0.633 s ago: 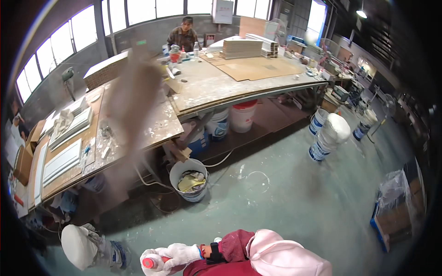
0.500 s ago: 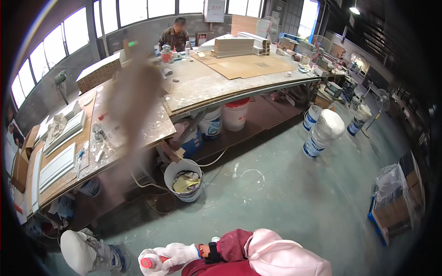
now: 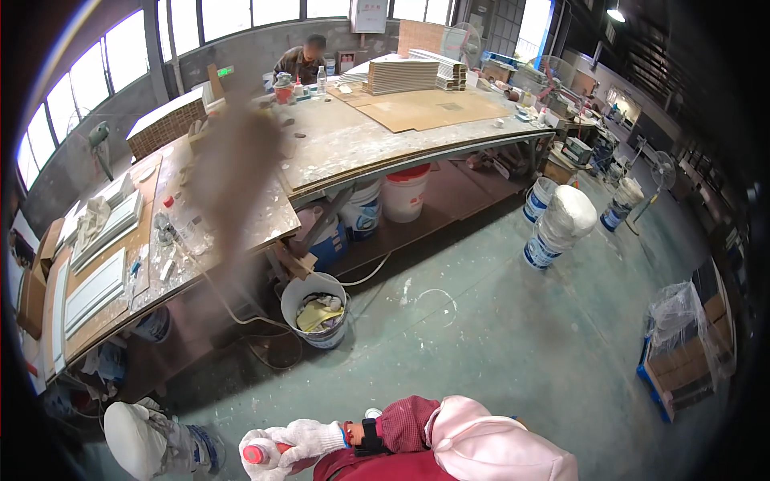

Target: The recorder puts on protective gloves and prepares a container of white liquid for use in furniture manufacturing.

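My right hand (image 3: 298, 442), in a white knit glove, is at the lower edge with its fingers wrapped round a red handle (image 3: 255, 454). The handle's round end points out to the left; I cannot make out the rest of the tool. A black band (image 3: 370, 437) circles the wrist, below a red checked sleeve (image 3: 407, 422). My left hand does not show. Left of the gloved hand stands a bucket with a white padded top (image 3: 132, 439). An open bucket of rags (image 3: 319, 319) stands on the floor farther ahead.
A long workbench (image 3: 353, 156) carries stacked panels (image 3: 401, 76), pale frames (image 3: 96, 284) and bottles. Another person (image 3: 303, 60) is behind it. Wrapped buckets (image 3: 565, 216) and a plastic-covered pallet load (image 3: 682, 345) stand at right. A hose (image 3: 241, 319) trails by the bench. A brown blur covers part of the view.
The whole view has shifted slightly, with the bench and buckets a little farther left. My right hand keeps its hold on the red handle. The person behind the bench has bent the head lower.
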Motion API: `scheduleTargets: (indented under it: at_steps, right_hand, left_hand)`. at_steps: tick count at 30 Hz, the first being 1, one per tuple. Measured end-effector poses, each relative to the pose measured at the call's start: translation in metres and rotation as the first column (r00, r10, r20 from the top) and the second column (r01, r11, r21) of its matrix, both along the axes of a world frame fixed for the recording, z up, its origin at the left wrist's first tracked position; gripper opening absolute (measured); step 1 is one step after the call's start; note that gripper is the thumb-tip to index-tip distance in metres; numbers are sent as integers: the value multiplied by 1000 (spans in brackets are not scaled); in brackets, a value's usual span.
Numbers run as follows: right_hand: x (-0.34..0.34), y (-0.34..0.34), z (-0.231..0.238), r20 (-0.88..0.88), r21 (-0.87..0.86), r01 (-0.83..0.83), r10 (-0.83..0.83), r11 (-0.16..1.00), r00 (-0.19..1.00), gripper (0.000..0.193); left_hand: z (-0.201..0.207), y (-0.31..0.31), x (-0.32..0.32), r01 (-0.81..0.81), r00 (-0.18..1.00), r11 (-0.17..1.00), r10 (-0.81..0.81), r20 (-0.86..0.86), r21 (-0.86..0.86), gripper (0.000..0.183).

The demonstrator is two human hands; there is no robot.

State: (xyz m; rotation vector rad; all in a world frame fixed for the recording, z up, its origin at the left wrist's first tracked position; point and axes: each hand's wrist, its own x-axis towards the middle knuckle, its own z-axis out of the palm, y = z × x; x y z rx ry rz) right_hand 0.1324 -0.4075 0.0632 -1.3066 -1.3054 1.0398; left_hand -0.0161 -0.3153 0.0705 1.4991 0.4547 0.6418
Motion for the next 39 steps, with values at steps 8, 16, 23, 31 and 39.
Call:
scheduleTargets:
  at_steps: [8, 16, 23, 31, 39]
  right_hand:
    - [-4, 1, -6, 5, -2, -16, 16, 1000, 1000, 54]
    - [-5, 0, -4, 8, 19, -16, 16, 1000, 1000, 53]
    - [-6, 1, 0, 24, -18, -82, 82, 996, 996, 65]
    - [-9, 3, -5, 18, -2, -48, 48, 999, 999, 55]
    - [-5, 3, -8, 18, -21, -96, 97, 995, 995, 75]
  left_hand:
    - [-14, 0, -14, -26, 999, 970, 18, -36, -241, 57]
    - [11, -8, -7, -3, 1000, 978, -1, -19, -208, 65]
    - [5, -8, -13, -67, 997, 976, 56, -58, -209, 65]
    - [6, -7, -11, -56, 998, 987, 53, -27, -148, 61]
    - [-14, -7, -10, -242, 968, 951, 222, -119, -193, 73]
